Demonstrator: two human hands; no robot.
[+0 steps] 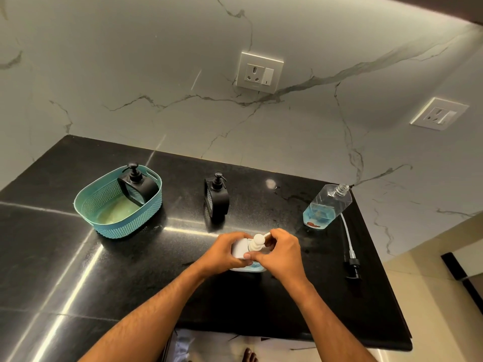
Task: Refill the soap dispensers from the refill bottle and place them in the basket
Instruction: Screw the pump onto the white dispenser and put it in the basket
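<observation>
A white soap dispenser (240, 247) with blue liquid at its base stands on the black counter (130, 270) near the front. My left hand (225, 252) grips its body. My right hand (281, 250) holds its white pump head (258, 240) on top. A black dispenser (216, 198) stands upright behind them. Another black dispenser (138, 185) leans inside the teal basket (119, 226) at the left. The clear refill bottle (328, 206), uncapped and holding a little blue liquid, stands at the right.
A black pump with a long white tube (349, 244) lies on the counter near the right edge. The marble wall behind carries two sockets (258, 72). The counter's front edge runs just below my forearms, with floor and a foot beneath.
</observation>
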